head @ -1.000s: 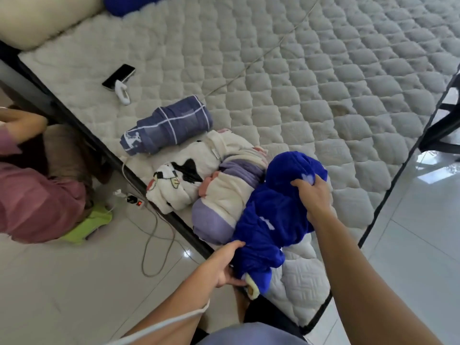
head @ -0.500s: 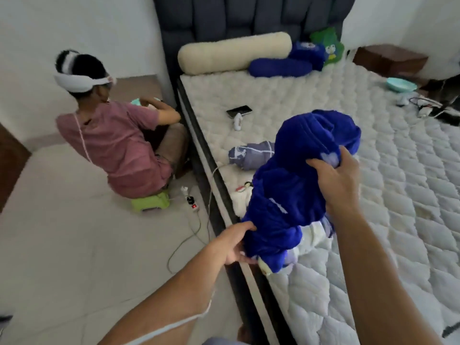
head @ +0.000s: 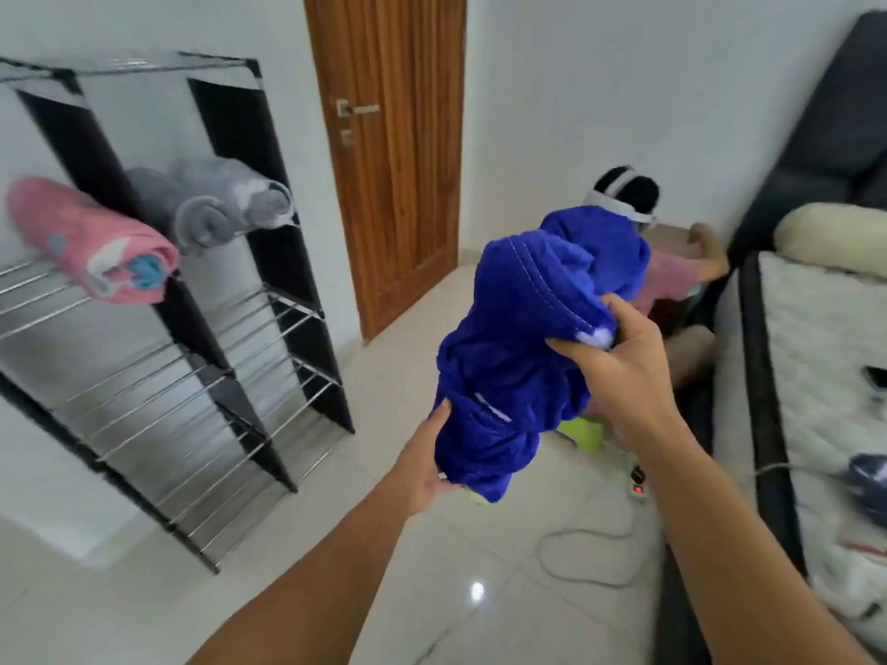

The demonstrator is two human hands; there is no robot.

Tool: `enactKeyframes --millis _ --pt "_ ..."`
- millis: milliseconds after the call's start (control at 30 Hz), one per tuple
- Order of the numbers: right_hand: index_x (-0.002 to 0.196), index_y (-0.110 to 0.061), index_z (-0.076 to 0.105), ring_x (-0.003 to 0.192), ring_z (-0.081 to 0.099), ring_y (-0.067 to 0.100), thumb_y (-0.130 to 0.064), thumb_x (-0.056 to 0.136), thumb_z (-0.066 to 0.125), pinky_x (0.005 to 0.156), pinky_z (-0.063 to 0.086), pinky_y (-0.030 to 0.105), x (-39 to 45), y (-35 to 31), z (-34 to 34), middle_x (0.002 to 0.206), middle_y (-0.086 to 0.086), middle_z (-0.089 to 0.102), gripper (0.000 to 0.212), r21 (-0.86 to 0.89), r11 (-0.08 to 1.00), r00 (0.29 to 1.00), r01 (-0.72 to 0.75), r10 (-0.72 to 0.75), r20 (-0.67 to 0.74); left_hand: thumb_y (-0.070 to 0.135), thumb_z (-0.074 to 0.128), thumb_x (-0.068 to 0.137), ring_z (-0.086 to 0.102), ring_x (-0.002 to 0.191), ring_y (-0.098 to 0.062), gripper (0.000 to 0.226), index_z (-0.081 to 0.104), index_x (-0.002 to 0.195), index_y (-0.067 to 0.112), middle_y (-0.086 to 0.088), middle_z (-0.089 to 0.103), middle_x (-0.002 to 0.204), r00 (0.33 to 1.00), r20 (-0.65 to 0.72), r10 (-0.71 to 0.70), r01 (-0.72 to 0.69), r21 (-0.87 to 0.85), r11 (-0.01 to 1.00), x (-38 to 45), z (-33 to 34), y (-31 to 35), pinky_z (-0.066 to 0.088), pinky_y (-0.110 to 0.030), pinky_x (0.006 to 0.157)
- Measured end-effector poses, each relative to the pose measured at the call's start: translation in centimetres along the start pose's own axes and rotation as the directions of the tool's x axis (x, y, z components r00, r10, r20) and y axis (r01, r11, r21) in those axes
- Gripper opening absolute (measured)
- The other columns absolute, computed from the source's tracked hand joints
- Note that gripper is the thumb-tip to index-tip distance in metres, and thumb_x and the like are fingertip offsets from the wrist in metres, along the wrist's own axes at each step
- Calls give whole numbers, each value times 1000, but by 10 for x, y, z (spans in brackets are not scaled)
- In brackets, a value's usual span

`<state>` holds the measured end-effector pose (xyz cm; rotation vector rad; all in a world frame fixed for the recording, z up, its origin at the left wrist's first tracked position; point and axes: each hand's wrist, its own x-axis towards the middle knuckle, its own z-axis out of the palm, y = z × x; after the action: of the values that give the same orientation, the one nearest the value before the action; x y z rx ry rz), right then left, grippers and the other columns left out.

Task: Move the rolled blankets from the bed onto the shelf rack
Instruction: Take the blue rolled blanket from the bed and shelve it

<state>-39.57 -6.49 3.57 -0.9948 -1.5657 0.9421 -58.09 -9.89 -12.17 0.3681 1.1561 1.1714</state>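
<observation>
Between the shelf rack and the bed, above the tiled floor, a rolled blue blanket hangs in the air, held by both hands. Underneath, the left hand cups its lower end, while the right hand pinches a fold on its upper right side. On the rack lie a pink roll and two grey rolls.

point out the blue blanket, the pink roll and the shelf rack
blue blanket [head: 518,376]: head view, middle of the bundle held in both hands
pink roll [head: 86,242]: head view, its side, lying on the rack's upper left shelf
shelf rack [head: 269,309]: head view, bare metal bars of a right-hand shelf
</observation>
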Motion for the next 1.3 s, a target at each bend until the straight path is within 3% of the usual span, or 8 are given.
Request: enactKeyframes --millis 200,333,500,700,800,933,1100,1300 --pt "82 -11 59 81 64 25 -6 70 73 78 55 43 45 -47 153 80 3 66 19 111 978 918 178 -206 339 66 66 71 57 123 -26 73 50 136 35 4 55 140 959 -194 207 -238 -150 960 -27 -124 68 53 -53 93" --pt "86 -9 60 81 63 19 -2 72 74 76 53 35 70 -73 257 84 4 67 21 231 940 789 252 -338 514 64 62 74 58 123 -27 69 53 134 31 3 57 139 885 -362 293 -388 -228 893 -40 -199 113 57 -48 85" --pt "82 -18 57 77 61 6 -1 71 76 71 51 17 101 -94 379 82 -4 66 28 391 880 590 270 -472 655 55 46 91 56 123 -30 46 54 129 29 -1 57 135 746 -576 335 -566 -283 774 -45 -277 167 46 -55 101" --pt "77 -28 55 86 65 24 -16 65 77 81 55 43 139 -114 502 87 6 68 27 457 859 437 230 -511 740 56 61 82 57 122 -33 55 55 131 31 -2 57 138 582 -748 319 -722 -294 626 -45 -350 208 47 -62 97" --pt "80 -23 55 74 62 -1 -2 71 75 71 52 17 147 -127 550 80 -9 63 30 494 852 375 175 -521 767 51 60 86 57 122 -35 55 52 135 27 -5 57 137 538 -785 307 -770 -309 558 -48 -371 228 47 -61 98" --pt "90 -13 56 68 57 -12 0 74 72 62 45 4 157 -132 604 78 -15 59 26 483 864 351 139 -499 792 45 59 89 57 120 -34 44 56 128 25 -6 59 132 544 -778 315 -776 -323 542 -49 -403 252 45 -59 101" --pt "90 -19 55 85 65 18 -11 76 71 78 53 35 170 -138 666 88 -3 66 23 403 897 333 180 -441 833 28 75 78 61 118 -35 57 55 131 21 -9 65 128 539 -779 319 -761 -289 581 -36 -441 281 52 -59 92" --pt "93 -13 56 90 63 24 -14 77 70 79 53 41 173 -131 705 94 4 67 21 393 907 401 151 -420 815 12 74 80 63 115 -35 58 51 133 18 -11 65 127 573 -782 246 -685 -293 667 -26 -461 291 54 -58 89"
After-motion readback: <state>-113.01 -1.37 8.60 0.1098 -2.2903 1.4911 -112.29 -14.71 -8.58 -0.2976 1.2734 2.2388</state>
